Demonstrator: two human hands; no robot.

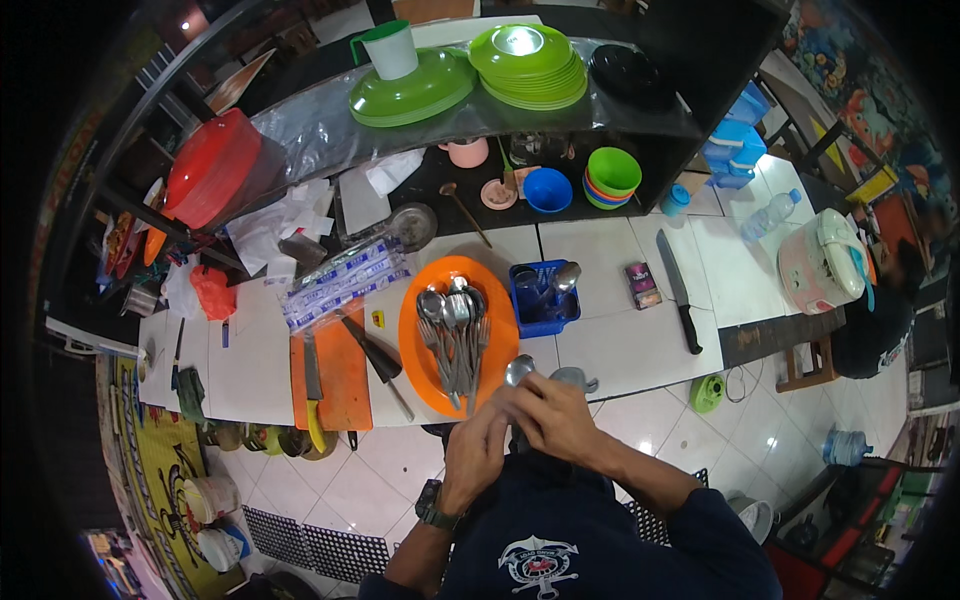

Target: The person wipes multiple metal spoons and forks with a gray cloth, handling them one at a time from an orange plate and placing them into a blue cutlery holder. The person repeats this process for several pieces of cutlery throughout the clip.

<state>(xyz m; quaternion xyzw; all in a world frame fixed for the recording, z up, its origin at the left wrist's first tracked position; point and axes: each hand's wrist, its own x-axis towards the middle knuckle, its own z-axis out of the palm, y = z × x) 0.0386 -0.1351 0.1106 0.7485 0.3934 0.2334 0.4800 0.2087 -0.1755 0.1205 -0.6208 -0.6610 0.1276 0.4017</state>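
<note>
Both hands meet at the counter's near edge, just right of an orange oval plate [415,315]. My right hand [559,412] grips a metal spoon [519,369], its bowl showing above the fingers. My left hand [480,446], with a watch on the wrist, touches the right at the fingers; what lies between them is hidden. Metal spoons and forks [454,330] lie piled on the plate. Behind the spoon stands a blue plastic basket [546,330] holding a few utensils. A grey object [576,377] lies by my right hand at the edge.
An orange cutting board [341,382] bears a yellow-handled knife [313,390]; a dark-handled knife [371,349] lies beside it. Another knife [679,292] lies right, near a cigarette pack [642,286]. Green plates [529,75] stand on the shelf. A person [877,322] is at far right, past a rice cooker [821,262].
</note>
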